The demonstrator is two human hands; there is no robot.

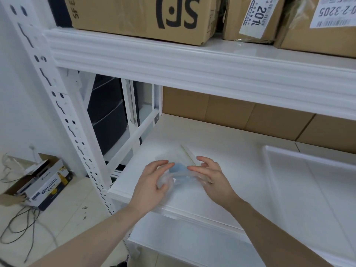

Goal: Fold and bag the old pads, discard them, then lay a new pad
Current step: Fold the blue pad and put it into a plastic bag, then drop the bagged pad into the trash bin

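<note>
Two bare hands over a white shelf (pixel 221 143). Left hand (pixel 152 180) with fingers bent around one side of a clear plastic bag (pixel 173 182), holding it. Right hand (pixel 210 176) on the other side, fingers fairly straight, touching the bag. Something blue (pixel 178 168) inside the bag, between both hands. White tray (pixel 308 170) to the right. Brown boxes (pixel 138 14) up above.

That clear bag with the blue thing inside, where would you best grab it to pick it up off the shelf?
Probably by the loose, crinkled film at the near end of the clear bag, pinched from above. The blue pad bulks up the far part, and the bag lies flat on the white shelf, so only slack plastic gives fingers something to gather.
</note>
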